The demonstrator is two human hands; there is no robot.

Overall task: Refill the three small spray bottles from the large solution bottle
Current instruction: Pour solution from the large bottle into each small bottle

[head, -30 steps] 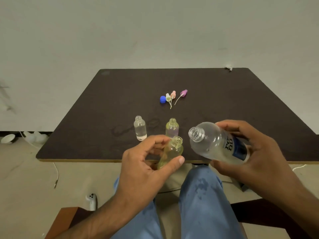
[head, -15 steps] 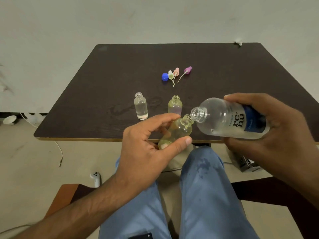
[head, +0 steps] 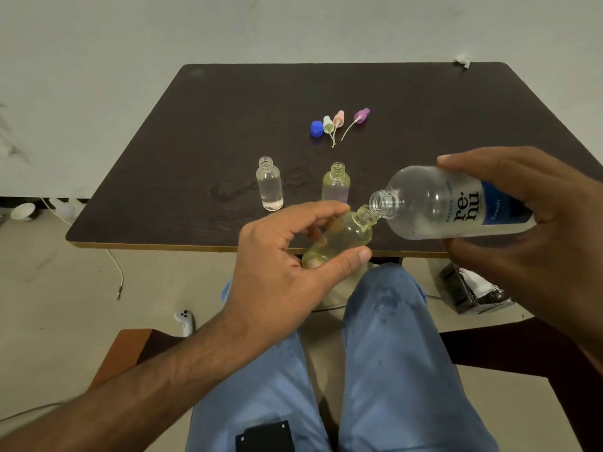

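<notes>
My left hand [head: 280, 265] grips a small yellowish spray bottle [head: 342, 239], tilted with its open neck up and to the right. My right hand [head: 535, 223] holds the large clear solution bottle [head: 450, 207] with a blue label almost on its side, its open mouth touching the small bottle's neck. Both are held over the table's near edge. A small clear bottle [head: 269, 184] and a small yellow-tinted bottle [head: 336, 182] stand uncapped on the dark table [head: 228, 125]. Three spray tops, white [head: 328, 124], pink [head: 338, 118] and purple [head: 361, 115], lie farther back beside a blue cap [head: 316, 128].
A wet patch [head: 235, 190] marks the table left of the clear bottle. My legs in blue trousers [head: 375, 353] sit below the table edge. On the floor lie a white controller [head: 184, 321], a cable [head: 117, 275] and a dark box [head: 473, 291].
The large bottle tipped from upright-angled to nearly level and its mouth came onto the small bottle's neck. My left hand tilted the small bottle toward it. The view shifted.
</notes>
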